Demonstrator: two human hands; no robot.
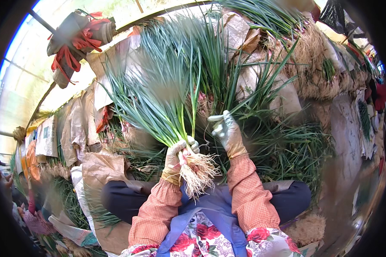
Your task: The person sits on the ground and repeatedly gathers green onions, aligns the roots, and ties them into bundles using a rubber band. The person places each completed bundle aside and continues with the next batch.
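Gloved, my left hand [175, 157] grips a bunch of young allium plants [167, 125], like scallions or green garlic, just above the pinkish bulbs. Their long green leaves fan up and to the left, and the pale stringy roots [197, 173] hang below the fist over my lap. To the right of the bunch, my right hand [228, 133], also gloved, is raised with thumb and forefinger apart and the other fingers curled. It looks free of any plant, though a long leaf passes close to the forefinger tip. Another upright bundle of the same plants [209, 70] stands beyond both hands.
A heap of loose green leaves [292, 151] lies at my right. More bundles with dense roots [308, 64] are stacked at the upper right. Sacking [104, 167] lies left of my crossed legs. A rolled cloth bundle with red ties [80, 45] hangs upper left. Another person [35, 218] is at the left edge.
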